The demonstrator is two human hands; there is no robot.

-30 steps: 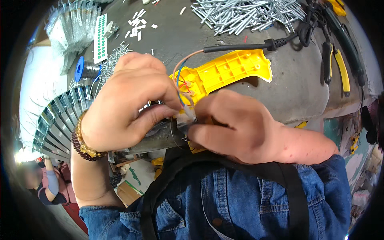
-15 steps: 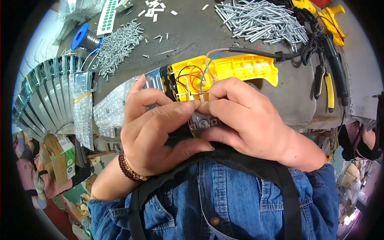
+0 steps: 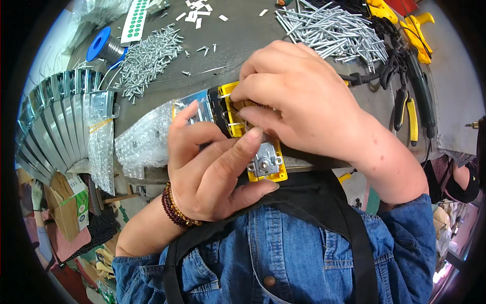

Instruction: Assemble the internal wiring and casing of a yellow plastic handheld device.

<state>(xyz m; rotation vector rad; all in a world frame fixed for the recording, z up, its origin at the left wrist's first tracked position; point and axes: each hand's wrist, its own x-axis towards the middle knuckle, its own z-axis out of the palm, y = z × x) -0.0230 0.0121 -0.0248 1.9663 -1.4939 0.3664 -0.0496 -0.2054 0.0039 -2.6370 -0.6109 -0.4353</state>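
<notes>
**Both hands on yellow tool housing at near worktop edge**

Left hand [image 3: 212, 172]: fingers curled, closed around the near end of the yellow housing [image 3: 230, 119], thumb pressed across toward the metal bracket [image 3: 263, 163] set in a yellow block at the near edge. Beaded bracelet [image 3: 174, 210] on that wrist. Right hand [image 3: 298, 96]: lies over the top of the housing, fingers bent down and pinching into the open shell where thin wires [image 3: 238, 109] show; it hides most of the shell, so exactly what the fingertips grip cannot be told.

Housing sits at the near edge of the worktop [image 3: 243, 45], just in front of the person's chest, partly on bubble wrap [image 3: 144, 142]. Black cord [image 3: 362, 77] runs out from it to the far right.

Handling, as judged: hard plastic shell, stiff, fairly light, not slippery; open half may flex or tip if pressed at one end. Wires are thin and soft, likely easy to pull loose, so best held by the shell sides and bracket end, not by the wires or cord. Metal bracket looks rigid, good anchor point.

Outward: loose screw pile [image 3: 149, 53] far left, solder spool [image 3: 104, 48] with blue rims beside it, strip of green dot stickers [image 3: 134, 20] beyond. Heap of long metal pins [image 3: 329, 28] far right. Pliers [image 3: 407, 114] with yellow-and-black handles right, yellow parts [image 3: 417, 25] far right corner. Fanned stack of metal plates [image 3: 55, 121] left.
</notes>
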